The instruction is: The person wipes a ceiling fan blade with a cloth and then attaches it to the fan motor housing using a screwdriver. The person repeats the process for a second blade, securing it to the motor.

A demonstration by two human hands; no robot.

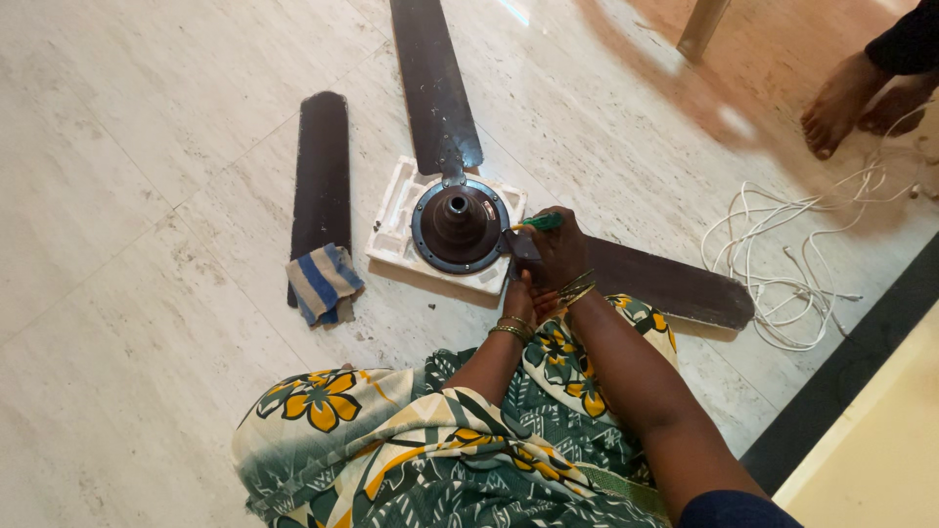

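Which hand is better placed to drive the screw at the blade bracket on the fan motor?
Right, probably. The right hand already grips the green-handled screwdriver at the fan motor rim. The left hand sits lower, mostly hidden beneath it, apparently steadying the blade.

home | marble tile floor | barefoot feet | furn. leg

One head-worn camera looks steeply down, close over the lap, onto the tiled floor

My fan motor is dark glossy metal — its tray rough white foam. Cloth striped, soft; floor polished stone.
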